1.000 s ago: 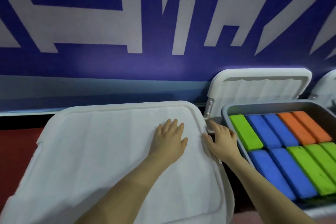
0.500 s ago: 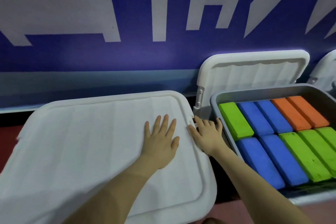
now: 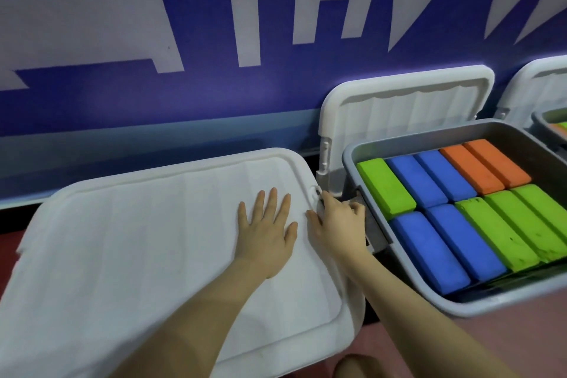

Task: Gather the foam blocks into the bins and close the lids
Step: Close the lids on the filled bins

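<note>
Pressing flat on the stiff white lid [image 3: 147, 239], the left hand [image 3: 267, 233] lies released. The right hand [image 3: 337, 224] pinches its edge latch [image 3: 318, 197] (light plastic, likely snaps).

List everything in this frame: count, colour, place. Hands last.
closed lid: 1, white, left, down flat on its bin
open bin: 1, grey, right of the closed lid, filled with foam blocks
open lid: 1, white, upright behind the open bin, against the wall
blue blocks: 4, in the open bin
green blocks: 4, in the open bin
orange blocks: 2, far row of the open bin
further bin: 1, grey, right edge, mostly cut off, white lid raised behind
wall: blue with white lettering, behind
left hand: flat, pressing on the closed lid
right hand: fingers curled over the closed lid's right edge, at the latch
</note>
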`<state>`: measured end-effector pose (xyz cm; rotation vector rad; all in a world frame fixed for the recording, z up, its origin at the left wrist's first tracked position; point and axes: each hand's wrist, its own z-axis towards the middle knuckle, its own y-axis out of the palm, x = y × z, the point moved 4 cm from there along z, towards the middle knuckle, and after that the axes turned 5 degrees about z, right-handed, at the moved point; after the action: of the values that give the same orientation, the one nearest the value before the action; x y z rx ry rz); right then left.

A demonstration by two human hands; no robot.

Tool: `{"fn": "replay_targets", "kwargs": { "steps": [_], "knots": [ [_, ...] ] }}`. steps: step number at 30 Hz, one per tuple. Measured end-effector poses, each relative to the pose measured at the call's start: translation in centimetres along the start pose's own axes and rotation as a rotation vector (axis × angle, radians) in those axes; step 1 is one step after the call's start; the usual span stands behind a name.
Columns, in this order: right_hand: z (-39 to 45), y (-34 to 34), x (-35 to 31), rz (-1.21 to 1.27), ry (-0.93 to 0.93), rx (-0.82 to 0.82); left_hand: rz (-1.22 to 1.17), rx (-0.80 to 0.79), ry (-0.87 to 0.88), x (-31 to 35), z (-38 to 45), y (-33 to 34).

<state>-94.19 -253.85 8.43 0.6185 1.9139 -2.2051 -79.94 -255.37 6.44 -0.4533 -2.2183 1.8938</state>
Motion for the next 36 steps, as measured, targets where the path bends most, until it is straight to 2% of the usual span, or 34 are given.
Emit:
{"fn": "replay_targets", "kwargs": {
  "steps": [3, 7, 10, 15, 18, 21, 23, 27, 31, 36],
  "knots": [
    [-0.6, 0.5, 0.0, 0.087, 0.019, -0.034, -0.005, -0.003, 0.006, 0.0, 0.0, 0.0],
    [-0.5, 0.6, -0.4, 0.088, 0.038, -0.053, -0.032, -0.03, 0.018, -0.3, 0.1, -0.2],
    [-0.7, 0.3, -1.5, -0.011, 0.0, -0.02, -0.063, -0.038, 0.042, -0.8, 0.4, -0.5],
    [-0.8, 0.1, -1.5, 0.017, 0.017, 0.032, -0.082, -0.072, 0.093, -1.6, 0.9, -0.9],
    [-1.5, 0.0, -2.2, -0.043, -0.021, 0.078, -0.123, -0.094, 0.158, -2.4, 0.3, -1.5],
    [-2.7, 0.4, -4.9, -0.078, -0.114, 0.129, -0.122, -0.045, 0.191, -5.6, -1.8, -2.0],
    [-3.5, 1.2, -7.7, -0.057, -0.194, 0.091, -0.11, -0.006, 0.187, -8.9, -4.0, -1.8],
    [-5.1, 3.9, -14.5, -0.041, -0.314, -0.065, -0.192, 0.052, -0.018, -17.6, -8.7, -1.7],
    [-6.4, 7.2, -22.6, 0.002, -0.457, -0.121, -0.181, 0.078, -0.204, -25.2, -12.9, -0.4],
    [-7.5, 11.6, -30.4, 0.026, -0.574, -0.217, -0.298, 0.136, -0.426, -31.8, -17.1, 1.5]
  ]
}}
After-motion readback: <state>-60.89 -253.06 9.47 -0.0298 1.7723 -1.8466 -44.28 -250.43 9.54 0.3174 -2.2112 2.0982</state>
